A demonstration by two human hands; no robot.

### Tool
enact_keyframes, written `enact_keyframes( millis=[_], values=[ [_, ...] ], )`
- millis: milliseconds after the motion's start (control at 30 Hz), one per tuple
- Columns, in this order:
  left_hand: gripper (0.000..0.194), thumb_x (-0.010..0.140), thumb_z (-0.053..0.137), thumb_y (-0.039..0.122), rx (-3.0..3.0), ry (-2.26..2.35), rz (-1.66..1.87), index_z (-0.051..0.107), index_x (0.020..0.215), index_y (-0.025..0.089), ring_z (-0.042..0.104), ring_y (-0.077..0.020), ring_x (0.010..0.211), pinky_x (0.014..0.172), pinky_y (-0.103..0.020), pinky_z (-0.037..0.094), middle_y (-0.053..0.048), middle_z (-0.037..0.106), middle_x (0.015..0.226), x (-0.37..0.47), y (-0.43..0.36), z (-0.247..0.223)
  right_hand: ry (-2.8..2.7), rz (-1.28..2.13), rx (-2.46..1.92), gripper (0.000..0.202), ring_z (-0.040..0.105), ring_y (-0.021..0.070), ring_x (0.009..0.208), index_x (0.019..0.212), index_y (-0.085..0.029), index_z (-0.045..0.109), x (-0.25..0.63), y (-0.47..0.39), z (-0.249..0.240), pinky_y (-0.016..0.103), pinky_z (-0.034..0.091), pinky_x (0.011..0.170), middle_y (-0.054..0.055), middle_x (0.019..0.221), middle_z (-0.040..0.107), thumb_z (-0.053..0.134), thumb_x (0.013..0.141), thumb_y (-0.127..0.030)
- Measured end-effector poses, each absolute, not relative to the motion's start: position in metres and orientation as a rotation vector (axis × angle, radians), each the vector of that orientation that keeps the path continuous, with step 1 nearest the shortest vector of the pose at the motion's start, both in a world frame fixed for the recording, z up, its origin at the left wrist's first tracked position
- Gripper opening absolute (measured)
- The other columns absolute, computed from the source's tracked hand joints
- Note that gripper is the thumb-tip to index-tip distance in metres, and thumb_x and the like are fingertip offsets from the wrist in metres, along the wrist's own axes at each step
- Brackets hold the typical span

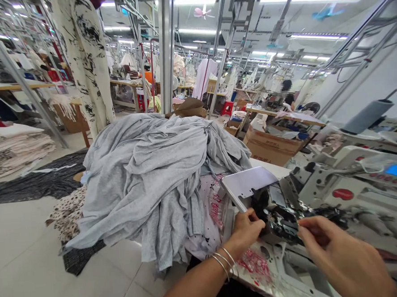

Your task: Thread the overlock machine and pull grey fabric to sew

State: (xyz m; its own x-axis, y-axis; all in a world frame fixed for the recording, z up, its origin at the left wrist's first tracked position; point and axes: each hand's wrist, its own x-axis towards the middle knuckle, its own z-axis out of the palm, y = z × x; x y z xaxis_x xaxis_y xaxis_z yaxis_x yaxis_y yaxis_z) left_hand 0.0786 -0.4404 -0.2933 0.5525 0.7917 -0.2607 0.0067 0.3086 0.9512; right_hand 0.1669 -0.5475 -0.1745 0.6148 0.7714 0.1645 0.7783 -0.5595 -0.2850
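Note:
An overlock sewing machine [342, 193] stands at the right, its metal looper parts [283, 219] exposed. My left hand [247, 230], with thin bangles at the wrist, is closed in a pinch at the left of those parts, just below the swung-out pale cover plate [250, 181]. What its fingers hold, if anything, is too small to make out. On the other side of the mechanism, my right hand [339, 252] pinches thumb and forefinger together close to the metal parts. Anything between those fingertips is hidden.
A large heap of grey fabric [152, 169] lies left of the machine. Pink thread scraps [254, 264] lie by my left wrist. A grey thread cone [367, 113] stands behind the machine. Cardboard box [272, 144], metal post [167, 52] and a distant person [287, 96] are beyond.

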Motion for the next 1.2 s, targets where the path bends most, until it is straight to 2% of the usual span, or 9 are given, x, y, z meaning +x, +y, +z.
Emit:
enact_keyframes(
  millis=[100, 167, 267, 367, 467, 600, 733, 933, 1200],
  values=[
    [0.008, 0.075, 0.051, 0.012, 1.206, 0.816, 0.534, 0.05, 0.069, 0.017, 0.043, -0.0105, 0.045, 0.047, -0.021, 0.037, 0.006, 0.045, 0.054, 0.074, -0.435, -0.297, -1.378, 0.208, -2.364, 0.047, 0.063, 0.0229, 0.052, 0.086, -0.024, 0.067, 0.172, -0.57, -0.199, 0.033, 0.047, 0.051, 0.002, 0.06, 0.066, 0.041, 0.069, -0.059],
    [0.016, 0.083, 0.041, 0.012, 1.282, 0.796, 0.552, 0.056, 0.078, 0.016, 0.048, -0.0121, 0.046, 0.051, -0.025, 0.043, 0.003, 0.052, 0.059, 0.068, -0.435, -0.299, -1.556, 0.389, -2.244, 0.053, 0.06, 0.0189, 0.049, 0.106, -0.017, 0.068, 0.17, -0.577, -0.224, 0.028, 0.047, 0.048, 0.001, 0.06, 0.064, 0.038, 0.079, -0.052],
    [0.032, 0.081, 0.039, 0.003, 1.446, 0.732, 0.696, 0.066, 0.092, 0.015, 0.06, -0.017, 0.078, 0.08, -0.031, 0.049, -0.004, 0.064, 0.084, 0.054, -0.438, -0.299, -1.661, 0.268, -2.294, 0.056, 0.066, 0.0199, 0.063, 0.137, -0.01, 0.052, 0.16, -0.572, -0.261, 0.028, 0.05, 0.059, 0.003, 0.073, 0.068, 0.029, 0.091, -0.034],
    [0.047, 0.071, 0.043, -0.003, 1.743, 0.527, 0.877, 0.069, 0.106, 0.015, 0.056, -0.0213, 0.104, 0.098, -0.035, 0.044, -0.009, 0.067, 0.104, 0.043, -0.446, -0.3, -1.638, 0.02, -2.477, 0.058, 0.071, 0.0246, 0.072, 0.147, -0.009, 0.041, 0.151, -0.559, -0.283, 0.033, 0.052, 0.064, 0.01, 0.088, 0.073, 0.023, 0.094, -0.026],
    [0.053, 0.072, 0.041, -0.002, 1.981, 0.433, 1.065, 0.065, 0.119, 0.009, 0.058, -0.0237, 0.101, 0.094, -0.038, 0.05, -0.013, 0.069, 0.105, 0.044, -0.452, -0.305, -1.661, -0.073, -2.593, 0.054, 0.072, 0.0258, 0.073, 0.143, -0.011, 0.048, 0.145, -0.551, -0.287, 0.033, 0.052, 0.06, 0.012, 0.091, 0.074, 0.023, 0.095, -0.02],
    [0.042, 0.079, 0.043, 0.001, 2.093, 0.403, 1.209, 0.068, 0.112, 0.009, 0.061, -0.0229, 0.099, 0.091, -0.037, 0.054, -0.013, 0.07, 0.109, 0.054, -0.454, -0.316, -1.728, -0.185, -2.581, 0.045, 0.073, 0.0256, 0.066, 0.112, -0.011, 0.068, 0.137, -0.548, -0.277, 0.03, 0.051, 0.054, 0.01, 0.081, 0.073, 0.027, 0.093, -0.013],
    [0.039, 0.079, 0.041, -0.002, 2.146, 0.392, 1.208, 0.071, 0.104, 0.006, 0.063, -0.0219, 0.097, 0.089, -0.035, 0.055, -0.014, 0.072, 0.108, 0.057, -0.454, -0.319, -1.807, -0.335, -2.45, 0.035, 0.071, 0.0221, 0.059, 0.096, -0.014, 0.066, 0.137, -0.549, -0.281, 0.029, 0.046, 0.047, 0.006, 0.079, 0.072, 0.033, 0.091, -0.007],
    [0.042, 0.077, 0.042, -0.002, 2.129, 0.358, 1.142, 0.072, 0.106, 0.004, 0.064, -0.0215, 0.101, 0.095, -0.034, 0.054, -0.014, 0.072, 0.111, 0.048, -0.451, -0.314, -1.81, -0.375, -2.464, 0.027, 0.069, 0.0206, 0.061, 0.103, -0.015, 0.06, 0.14, -0.551, -0.301, 0.032, 0.044, 0.051, 0.003, 0.088, 0.071, 0.035, 0.095, -0.008],
    [0.056, 0.061, 0.039, -0.006, 1.656, 0.458, 1.017, 0.076, 0.101, 0.009, 0.068, -0.0174, 0.101, 0.097, -0.029, 0.052, -0.01, 0.074, 0.106, 0.046, -0.447, -0.316, -1.806, -0.292, -2.527, 0.044, 0.071, 0.0235, 0.066, 0.122, -0.011, 0.061, 0.135, -0.546, -0.285, 0.032, 0.049, 0.053, 0.006, 0.085, 0.073, 0.028, 0.093, -0.012]
  ],
)
